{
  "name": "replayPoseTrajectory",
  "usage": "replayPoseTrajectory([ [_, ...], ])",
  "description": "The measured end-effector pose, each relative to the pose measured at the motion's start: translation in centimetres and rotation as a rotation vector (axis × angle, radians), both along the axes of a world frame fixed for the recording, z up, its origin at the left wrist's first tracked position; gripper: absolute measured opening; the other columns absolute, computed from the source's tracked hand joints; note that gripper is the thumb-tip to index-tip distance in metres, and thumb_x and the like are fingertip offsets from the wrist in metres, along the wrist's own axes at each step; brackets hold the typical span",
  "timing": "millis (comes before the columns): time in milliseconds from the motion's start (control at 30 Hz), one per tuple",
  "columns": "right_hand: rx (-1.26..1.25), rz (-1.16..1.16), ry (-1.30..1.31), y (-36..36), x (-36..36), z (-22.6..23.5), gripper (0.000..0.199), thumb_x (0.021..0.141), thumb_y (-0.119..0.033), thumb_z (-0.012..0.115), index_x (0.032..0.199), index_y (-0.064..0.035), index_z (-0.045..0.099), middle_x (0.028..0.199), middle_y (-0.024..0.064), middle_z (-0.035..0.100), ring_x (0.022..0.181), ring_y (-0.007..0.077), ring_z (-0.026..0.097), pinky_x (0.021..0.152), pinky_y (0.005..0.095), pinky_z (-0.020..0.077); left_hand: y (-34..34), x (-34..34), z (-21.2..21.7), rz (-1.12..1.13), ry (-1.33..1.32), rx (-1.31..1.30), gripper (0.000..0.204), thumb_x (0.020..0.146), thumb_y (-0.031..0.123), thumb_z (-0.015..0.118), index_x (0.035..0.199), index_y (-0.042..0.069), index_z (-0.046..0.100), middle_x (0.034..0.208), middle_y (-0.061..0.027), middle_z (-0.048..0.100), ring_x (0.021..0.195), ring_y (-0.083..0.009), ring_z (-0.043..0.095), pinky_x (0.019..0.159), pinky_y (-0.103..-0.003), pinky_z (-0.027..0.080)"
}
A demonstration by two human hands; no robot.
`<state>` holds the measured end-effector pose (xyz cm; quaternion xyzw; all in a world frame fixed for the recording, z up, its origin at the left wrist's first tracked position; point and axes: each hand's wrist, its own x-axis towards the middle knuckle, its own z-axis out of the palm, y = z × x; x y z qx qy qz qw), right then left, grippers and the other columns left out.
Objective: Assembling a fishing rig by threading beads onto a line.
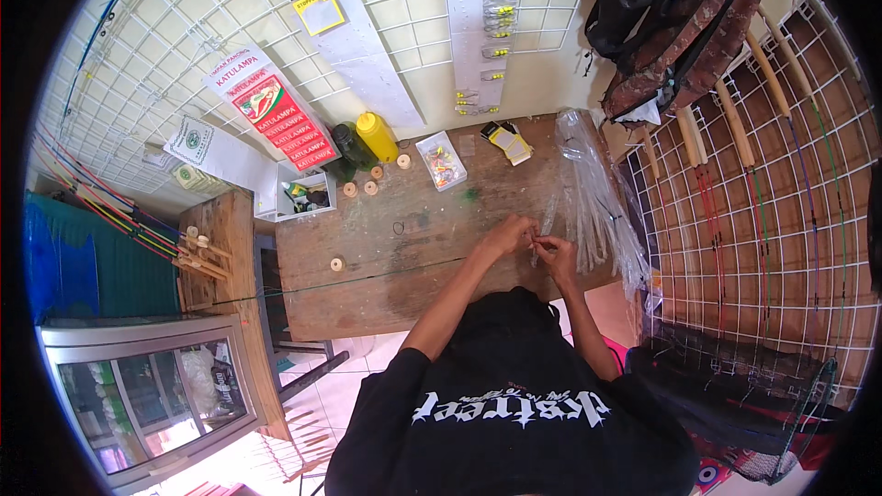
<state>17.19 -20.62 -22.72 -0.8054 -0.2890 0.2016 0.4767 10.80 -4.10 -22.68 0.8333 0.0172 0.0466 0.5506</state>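
On your brown wooden counter [427, 220], a bundle of long, clear plastic sleeves [588, 188] lies along the right side. Just left of it, your left hand [513, 234] and right hand [559, 259] meet, each grip closed on a narrow, clear plastic strip [548, 217].

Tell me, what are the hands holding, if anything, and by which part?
The left hand and right hand meet at a narrow, clear plastic strip, which seems pinched partway along; the exact grip is too small to tell.
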Motion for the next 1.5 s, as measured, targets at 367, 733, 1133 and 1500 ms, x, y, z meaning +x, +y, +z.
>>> replayPoseTrajectory([
  [367, -0.057, -0.014, -0.062, 0.0, -0.1, 0.2, 0.014, 0.075, -0.007, 0.068, 0.088, -0.0026, 0.071, 0.077, 0.0116, 0.069, 0.069, 0.0165, 0.065, 0.065, 0.0283, 0.0502, 0.2, -0.1, 0.1, 0.008, 0.001, 0.042, 0.017, 0.071, 0.004, 0.062, 0.088, 0.004, 0.063, 0.071, -0.0135, 0.063, 0.068, -0.0297, 0.061, 0.065, -0.038, 0.048],
  [733, -0.007, -0.029, -0.051, 0.3, -0.2, -0.1, 0.014, 0.078, -0.011, 0.069, 0.090, -0.0032, 0.071, 0.082, 0.0110, 0.070, 0.072, 0.0158, 0.066, 0.067, 0.0283, 0.0504, -1.0, -0.9, -3.9, 0.249, -0.116, 0.173, 0.014, 0.074, 0.009, 0.066, 0.088, 0.005, 0.065, 0.080, -0.0156, 0.063, 0.076, -0.0322, 0.059, 0.068, -0.040, 0.047],
  [1133, 0.011, -0.102, -0.087, 0.7, -0.9, 0.3, 0.010, 0.077, -0.006, 0.067, 0.085, -0.0019, 0.069, 0.072, 0.0072, 0.067, 0.066, 0.0110, 0.062, 0.062, 0.0262, 0.0476, -0.6, -1.1, 0.5, 0.236, 0.029, -0.209, 0.020, 0.071, 0.007, 0.069, 0.090, 0.002, 0.066, 0.077, -0.0093, 0.066, 0.067, -0.0146, 0.057, 0.062, -0.029, 0.047],
  [1500, 0.075, -0.135, 0.014, 0.7, -1.0, 0.2, 0.011, 0.078, -0.005, 0.066, 0.088, -0.0023, 0.068, 0.071, 0.0051, 0.065, 0.066, 0.0095, 0.060, 0.062, 0.0248, 0.0466, -1.2, -1.1, -0.1, 0.337, 0.125, -0.292, 0.021, 0.075, 0.010, 0.070, 0.093, 0.002, 0.066, 0.077, -0.0054, 0.068, 0.060, -0.0080, 0.053, 0.054, -0.026, 0.043],
])
